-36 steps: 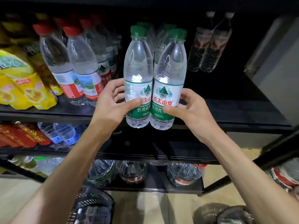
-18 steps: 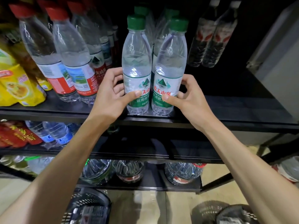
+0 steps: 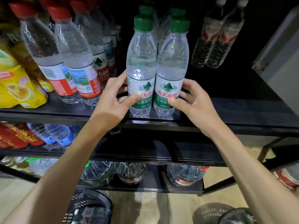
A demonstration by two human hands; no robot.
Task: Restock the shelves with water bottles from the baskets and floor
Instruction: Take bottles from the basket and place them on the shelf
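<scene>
Illumination is dim and frontal. The upper right falls to black. Specular glare marks the green-capped bottles (image 3: pixel 171 62) at centre and the shelf lip (image 3: pixel 142 121) below. Wide-angle distortion tilts the slightly blurred red-capped bottles (image 3: pixel 72 54), upper left.

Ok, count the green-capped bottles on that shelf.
4. The left front bottle is gripped by the left hand, the right front bottle by the right hand; two rear bottles show behind them. More may be hidden.

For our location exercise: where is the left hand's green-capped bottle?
Head view, centre: the green-capped bottle stands at the front edge of the upper shelf, between red-capped bottles and its twin.
</scene>
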